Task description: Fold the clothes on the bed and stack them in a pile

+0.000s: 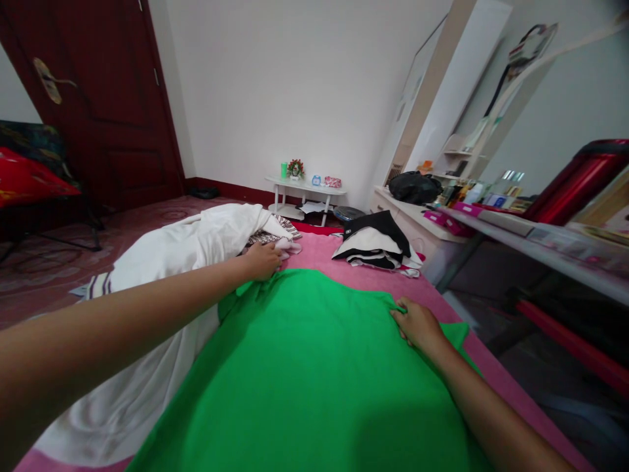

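A green T-shirt [314, 367] lies spread over the pink bed cover [324, 252], its collar end away from me. My left hand [265, 261] is closed on the shirt's far left shoulder, where the cloth bunches up. At the far right shoulder, my right hand [417, 322] pinches the fabric between thumb and fingers. White clothing [196, 239] with striped trim lies heaped along the left, partly behind my left forearm. Just past my left hand is a brown-and-white striped cloth [278, 229].
Folded black and white clothes [376, 239] are stacked at the bed's far right. A cluttered table [521, 236] with a red cylinder [572, 183] stands along the right side. Beyond the bed is a low white table [304, 187]; a chair [44, 170] stands left, before a dark red door [98, 98].
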Motion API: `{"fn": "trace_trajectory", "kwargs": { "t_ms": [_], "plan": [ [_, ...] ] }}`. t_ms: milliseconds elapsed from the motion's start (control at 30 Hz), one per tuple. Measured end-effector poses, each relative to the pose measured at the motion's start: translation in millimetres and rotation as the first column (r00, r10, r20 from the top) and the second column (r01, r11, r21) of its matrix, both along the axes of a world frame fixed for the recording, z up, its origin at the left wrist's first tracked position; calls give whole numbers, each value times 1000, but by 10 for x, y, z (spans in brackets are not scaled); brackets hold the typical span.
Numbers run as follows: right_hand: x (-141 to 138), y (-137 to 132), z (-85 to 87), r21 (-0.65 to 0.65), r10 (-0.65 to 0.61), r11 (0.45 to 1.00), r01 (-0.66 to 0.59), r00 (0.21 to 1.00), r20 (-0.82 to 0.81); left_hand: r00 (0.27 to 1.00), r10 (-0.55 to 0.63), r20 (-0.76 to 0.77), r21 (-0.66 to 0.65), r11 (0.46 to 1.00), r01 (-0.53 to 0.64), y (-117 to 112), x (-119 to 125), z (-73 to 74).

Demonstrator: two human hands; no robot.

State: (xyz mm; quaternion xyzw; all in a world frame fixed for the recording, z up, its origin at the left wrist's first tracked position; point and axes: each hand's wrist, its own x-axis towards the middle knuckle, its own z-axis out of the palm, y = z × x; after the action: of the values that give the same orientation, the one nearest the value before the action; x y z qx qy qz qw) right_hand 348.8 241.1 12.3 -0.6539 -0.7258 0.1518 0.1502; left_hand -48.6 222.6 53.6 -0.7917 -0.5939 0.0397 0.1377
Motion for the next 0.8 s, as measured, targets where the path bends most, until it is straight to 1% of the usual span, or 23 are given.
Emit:
{"fn": "trace_trajectory", "kwargs": {
  "t_ms": [100, 200, 300, 400, 467, 533, 600, 667, 700, 733, 800],
  "plan": [
    [2, -36, 6, 38, 0, 999, -2, 999, 34, 997, 70, -28, 10, 998, -70, 127, -23, 6],
    [8, -53, 9, 65, 3, 998, -8, 998, 65, 987, 159, -10, 52, 986, -158, 250, -10, -55],
    [12, -44, 3, 117, -13, 993, -1, 993, 120, 979, 199, 32, 102, 974, -201, 300, 62, -111],
    [6, -37, 0, 143, -33, 990, 12, 988, 149, 976, 197, 96, 139, 968, -209, 254, 183, -93],
    [-8, -49, 0, 166, -36, 986, 7, 985, 170, 966, 178, 185, 129, 971, -204, 173, 279, -67],
    [-24, -72, -1, 196, -37, 981, -2, 980, 194, 951, 147, 273, 65, 983, -170, 66, 371, -67],
    [-34, -90, 0, 226, -34, 974, -13, 979, 202, 942, 128, 311, -14, 991, -130, -46, 432, -98],
    [-36, -83, 19, 224, -19, 974, -19, 986, 165, 944, 123, 305, -43, 992, -115, -137, 445, -126],
    [-37, -63, 42, 194, -13, 981, -9, 994, 111, 944, 123, 306, -27, 992, -121, -167, 431, -125],
    [-40, -30, 77, 146, -14, 989, 9, 999, 37, 943, 121, 311, 9, 991, -130, -185, 407, -108],
    [-66, 76, 185, 38, -44, 998, 49, 992, -116, 947, 108, 304, 105, 984, -145, -181, 340, -25]
  ]
}}
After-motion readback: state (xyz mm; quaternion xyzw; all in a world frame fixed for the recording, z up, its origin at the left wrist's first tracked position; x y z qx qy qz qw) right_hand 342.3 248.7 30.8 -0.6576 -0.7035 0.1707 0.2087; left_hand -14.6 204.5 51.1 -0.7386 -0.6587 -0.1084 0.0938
